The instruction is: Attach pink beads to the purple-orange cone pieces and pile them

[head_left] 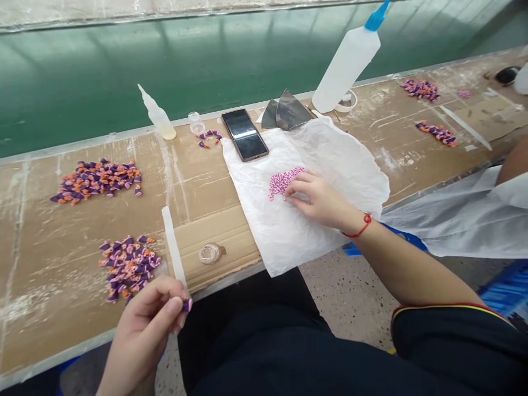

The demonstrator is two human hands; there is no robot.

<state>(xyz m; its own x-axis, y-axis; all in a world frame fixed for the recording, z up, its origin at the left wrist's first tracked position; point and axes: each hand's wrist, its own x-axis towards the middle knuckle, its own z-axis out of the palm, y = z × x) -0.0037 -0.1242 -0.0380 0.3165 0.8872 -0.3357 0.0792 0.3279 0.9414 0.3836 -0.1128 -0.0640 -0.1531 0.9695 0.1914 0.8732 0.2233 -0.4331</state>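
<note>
Between the thumb and fingers of my left hand (159,313) is a small purple-and-pink piece (187,304), held past the table's front edge. My right hand (317,198) is at the edge of a heap of tiny pink-and-white bits (282,180), its fingertips drawn together in a pinch. Whatever they grip is too small to make out. Under the heap lies a crumpled white sheet (268,242). Near my left hand sits a loose pile of purple, pink and orange pieces (130,264), with a bigger, similar pile (101,179) behind it.
A white strip (173,242) and a small clear round pot (209,253) lie on the cardboard. Farther back are a dropper bottle (159,118), a phone (245,135), dark sheets (289,110) and a tall blue-capped bottle (348,66). Another person's arm (513,159) shows at right.
</note>
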